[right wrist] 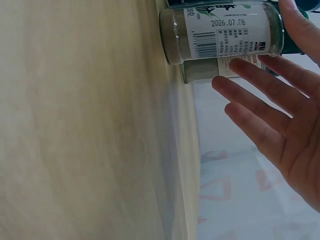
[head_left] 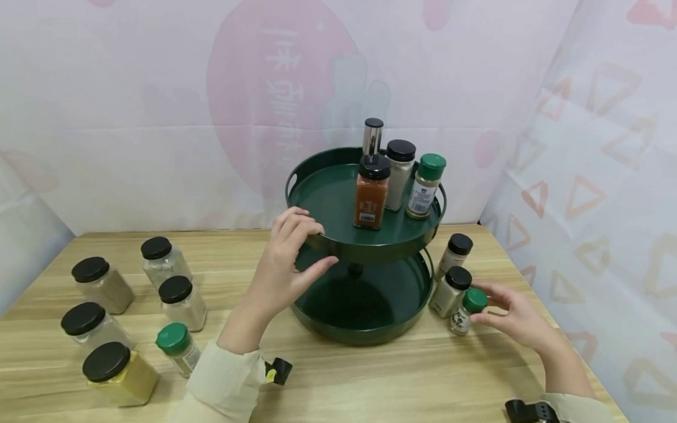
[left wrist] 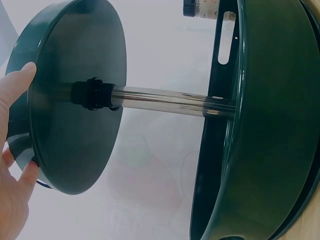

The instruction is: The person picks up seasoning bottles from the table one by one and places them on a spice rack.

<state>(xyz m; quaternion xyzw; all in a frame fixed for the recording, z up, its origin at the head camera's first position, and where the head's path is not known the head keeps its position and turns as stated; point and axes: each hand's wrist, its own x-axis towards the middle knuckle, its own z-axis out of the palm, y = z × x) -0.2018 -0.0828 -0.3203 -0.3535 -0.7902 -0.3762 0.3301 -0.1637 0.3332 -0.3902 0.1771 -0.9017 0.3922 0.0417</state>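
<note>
One green-capped jar (head_left: 463,317) standing upright, right of frame

Right hand (head_left: 513,314): fingers spread apart near its top; left hand (head_left: 283,250): fingers clamped on upper tray (head_left: 328,195). Long axis vertical.

Soft, even light falls on my left hand (head_left: 289,247) and right hand (head_left: 516,317), washing out the cloth (head_left: 149,167) beyond. Below and right of my left, the lower tray (head_left: 363,302) sits in shade. My wrist views look dimmer; the pole (left wrist: 155,100) glints, and the tabletop (right wrist: 85,125) by my right blurs.
</note>
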